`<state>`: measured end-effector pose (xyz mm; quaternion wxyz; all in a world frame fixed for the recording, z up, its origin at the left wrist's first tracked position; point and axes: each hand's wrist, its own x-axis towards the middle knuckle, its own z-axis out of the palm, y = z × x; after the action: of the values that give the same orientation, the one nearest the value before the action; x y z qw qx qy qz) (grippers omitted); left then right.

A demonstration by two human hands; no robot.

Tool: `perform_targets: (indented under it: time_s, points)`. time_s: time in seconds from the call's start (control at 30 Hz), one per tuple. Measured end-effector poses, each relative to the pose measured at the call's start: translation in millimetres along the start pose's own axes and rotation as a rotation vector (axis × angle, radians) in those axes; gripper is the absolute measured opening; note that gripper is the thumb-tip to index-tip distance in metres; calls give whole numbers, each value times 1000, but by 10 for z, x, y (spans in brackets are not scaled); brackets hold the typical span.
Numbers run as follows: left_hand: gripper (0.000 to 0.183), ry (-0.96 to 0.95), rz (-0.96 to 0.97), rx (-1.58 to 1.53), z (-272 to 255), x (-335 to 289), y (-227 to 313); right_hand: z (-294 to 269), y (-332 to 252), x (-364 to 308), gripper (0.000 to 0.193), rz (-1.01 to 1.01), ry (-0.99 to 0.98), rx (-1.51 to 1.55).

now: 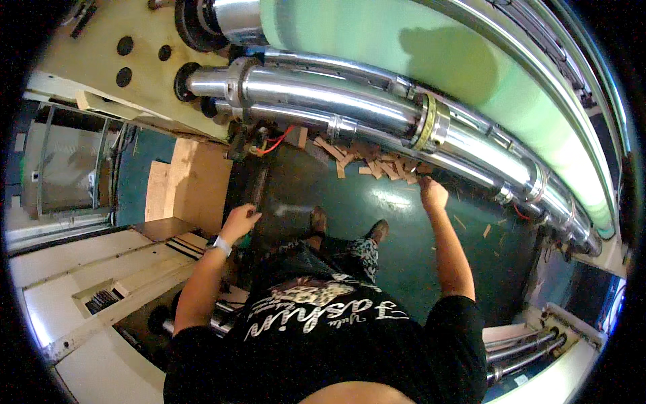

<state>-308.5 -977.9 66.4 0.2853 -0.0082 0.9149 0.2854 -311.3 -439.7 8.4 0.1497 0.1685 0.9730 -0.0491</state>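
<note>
My left hand (240, 223), with a pale watch (219, 244) on its wrist, is held over the dark floor beside the cream machine body. Its fingers are curled in, and no object shows in them. Ahead and to the right, my right hand (434, 195) is closed just short of the long metal rollers (336, 94). Whatever it holds, if anything, is too small to make out. A yellowish collar (426, 121) rings the roller above that hand. Behind the rollers lies a wide pale green cylinder (377, 40). Neither hand visibly touches the machine.
Cardboard scraps (383, 167) lie in a heap on the green floor (404, 236) under the rollers. Red tubing (277, 140) hangs at their left end. A cream side panel (145, 50) stands at far left, with cardboard sheets (182, 178) below it. More rollers (525, 350) are at lower right.
</note>
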Motion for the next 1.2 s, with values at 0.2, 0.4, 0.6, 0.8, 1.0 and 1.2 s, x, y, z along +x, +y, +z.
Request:
perform_targets:
  time_s: [0.2,0.4,0.6,0.8,1.0,1.2]
  points:
    - [32,213,346,-8,379,877,1182,228,-68,-532,48,76,116,955]
    - [40,439,413,216,319,1323,2013,897,-1029,-371,43,401,-294,1956]
    - [35,330,369,21,281,1413,2054,640,-2233,295,45,379,-618,2344]
    - [41,276,371,-212,311,1558,1853,648,-2648,590,53,420,-655,2752]
    - [40,191,367,-308,330,1687,1855,667,-2685,641,58,503,-499,2775]
    - [42,130,367,-184,384,1591,2236,319,-2399,366,56,545,-406,2853]
